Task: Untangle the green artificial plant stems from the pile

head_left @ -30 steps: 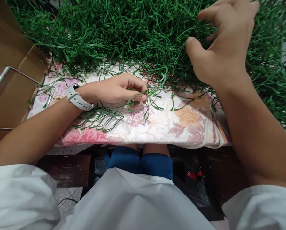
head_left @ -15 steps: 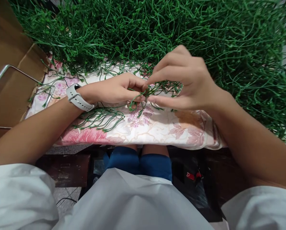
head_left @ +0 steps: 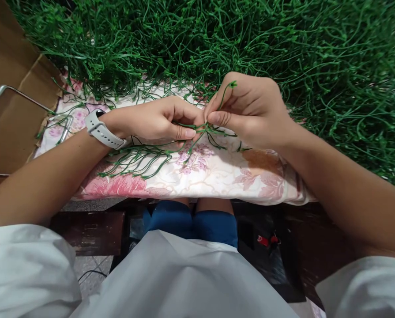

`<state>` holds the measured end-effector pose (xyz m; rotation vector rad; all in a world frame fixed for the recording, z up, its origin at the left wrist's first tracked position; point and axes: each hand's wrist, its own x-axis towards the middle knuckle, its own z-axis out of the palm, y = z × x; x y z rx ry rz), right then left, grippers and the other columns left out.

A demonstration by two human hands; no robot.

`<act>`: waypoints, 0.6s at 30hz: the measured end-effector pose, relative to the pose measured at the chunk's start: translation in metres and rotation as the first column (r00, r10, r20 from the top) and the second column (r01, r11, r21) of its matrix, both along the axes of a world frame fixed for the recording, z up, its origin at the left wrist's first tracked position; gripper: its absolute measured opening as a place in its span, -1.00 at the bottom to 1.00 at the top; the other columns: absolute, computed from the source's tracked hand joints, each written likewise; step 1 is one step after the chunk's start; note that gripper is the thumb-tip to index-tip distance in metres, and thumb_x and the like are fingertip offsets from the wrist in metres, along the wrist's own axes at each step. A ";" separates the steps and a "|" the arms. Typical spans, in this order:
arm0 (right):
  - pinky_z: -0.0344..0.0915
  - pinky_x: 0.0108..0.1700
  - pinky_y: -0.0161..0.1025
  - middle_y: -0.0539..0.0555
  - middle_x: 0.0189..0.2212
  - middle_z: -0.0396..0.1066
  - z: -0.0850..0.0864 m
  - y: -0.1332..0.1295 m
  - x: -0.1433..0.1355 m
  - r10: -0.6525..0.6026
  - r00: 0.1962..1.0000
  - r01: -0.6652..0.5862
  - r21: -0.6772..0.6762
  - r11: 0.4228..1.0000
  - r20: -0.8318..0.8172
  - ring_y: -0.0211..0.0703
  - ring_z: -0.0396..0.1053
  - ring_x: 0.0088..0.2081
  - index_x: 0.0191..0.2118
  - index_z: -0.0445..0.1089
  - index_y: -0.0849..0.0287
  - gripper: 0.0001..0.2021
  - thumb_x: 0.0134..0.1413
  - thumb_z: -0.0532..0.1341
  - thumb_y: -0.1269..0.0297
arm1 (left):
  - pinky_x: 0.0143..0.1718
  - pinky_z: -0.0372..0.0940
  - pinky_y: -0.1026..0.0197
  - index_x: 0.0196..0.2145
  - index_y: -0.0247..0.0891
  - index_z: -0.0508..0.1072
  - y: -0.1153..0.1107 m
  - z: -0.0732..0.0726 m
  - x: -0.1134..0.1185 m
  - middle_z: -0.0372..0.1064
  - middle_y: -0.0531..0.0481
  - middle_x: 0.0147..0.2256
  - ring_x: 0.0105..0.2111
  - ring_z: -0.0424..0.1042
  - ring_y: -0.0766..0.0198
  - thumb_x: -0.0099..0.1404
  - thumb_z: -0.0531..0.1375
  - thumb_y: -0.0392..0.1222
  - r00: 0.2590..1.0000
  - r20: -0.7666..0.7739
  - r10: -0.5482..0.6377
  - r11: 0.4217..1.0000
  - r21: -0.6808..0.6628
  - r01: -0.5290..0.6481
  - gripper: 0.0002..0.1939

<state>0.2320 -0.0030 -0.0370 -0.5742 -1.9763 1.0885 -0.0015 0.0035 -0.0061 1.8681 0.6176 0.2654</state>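
Thin green plastic stems (head_left: 205, 127) run between my two hands over a floral cloth (head_left: 217, 176). My left hand (head_left: 166, 119), with a white watch band on its wrist, is closed on several of them between thumb and fingers. Thumb and forefinger of my right hand (head_left: 250, 110) pinch one green stem (head_left: 226, 93), whose tip points up above the hand. The fingertips of both hands nearly meet. Below my left wrist, a loose bunch of green stems (head_left: 137, 159) lies on the cloth.
A large heap of green stems (head_left: 197, 39) fills the far side. To the left stand a cardboard box (head_left: 15, 97) and a bent metal wire frame (head_left: 28, 97). The cloth's near edge hangs just above my knees. A dark wooden piece (head_left: 88, 232) is at lower left.
My right hand has turned and closed its fingers into a pinch, and a stem now stands up from it. My left hand has stayed nearly in place, still gripping stems.
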 end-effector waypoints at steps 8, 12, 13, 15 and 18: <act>0.54 -0.19 -0.22 0.02 -0.36 0.52 0.000 -0.001 -0.007 0.192 0.971 -0.215 -0.171 0.961 -0.141 -0.18 0.54 -0.29 -0.34 0.35 0.12 -0.61 0.10 0.53 0.02 | -0.50 0.21 0.31 -0.55 -0.29 0.53 0.002 0.001 -0.005 0.34 0.06 -0.60 -0.57 0.27 0.41 0.12 0.47 -0.21 0.998 -0.001 -0.058 0.998 -0.039 0.058 -0.77; 0.56 -0.15 -0.21 0.04 -0.35 0.58 -0.002 0.001 -0.005 0.267 0.948 -0.294 -0.151 0.944 -0.174 -0.16 0.60 -0.25 -0.34 0.38 0.12 -0.70 0.16 0.50 0.17 | -0.43 0.31 0.29 -0.54 -0.30 0.55 0.004 0.000 -0.006 0.40 0.02 -0.58 -0.51 0.39 0.33 0.05 0.52 -0.23 0.999 0.022 -0.029 0.998 -0.061 0.031 -0.77; 0.56 -0.15 -0.21 0.04 -0.34 0.59 -0.003 0.001 -0.004 0.273 0.947 -0.299 -0.154 0.942 -0.171 -0.15 0.61 -0.24 -0.34 0.37 0.12 -0.70 0.16 0.50 0.16 | -0.42 0.33 0.28 -0.54 -0.30 0.55 0.004 -0.001 -0.006 0.40 0.01 -0.58 -0.50 0.42 0.30 0.03 0.53 -0.24 1.000 0.028 -0.006 0.997 -0.071 0.008 -0.77; 0.56 -0.14 -0.21 0.03 -0.34 0.60 -0.003 0.000 -0.004 0.267 0.949 -0.294 -0.174 0.940 -0.165 -0.15 0.61 -0.23 -0.34 0.36 0.12 -0.67 0.16 0.50 0.11 | -0.42 0.35 0.27 -0.52 -0.31 0.56 0.004 -0.003 -0.006 0.41 0.00 -0.58 -0.47 0.46 0.26 0.00 0.55 -0.26 0.999 0.039 0.027 0.995 -0.093 -0.023 -0.76; 0.56 -0.11 -0.20 0.04 -0.32 0.60 -0.002 -0.003 -0.006 0.242 0.952 -0.278 -0.201 0.939 -0.189 -0.15 0.62 -0.20 -0.35 0.33 0.15 -0.64 0.18 0.49 0.10 | -0.43 0.37 0.28 -0.52 -0.31 0.56 0.004 -0.005 -0.007 0.42 -0.01 -0.58 -0.45 0.51 0.22 -0.04 0.58 -0.25 0.997 0.065 0.052 0.992 -0.117 -0.044 -0.73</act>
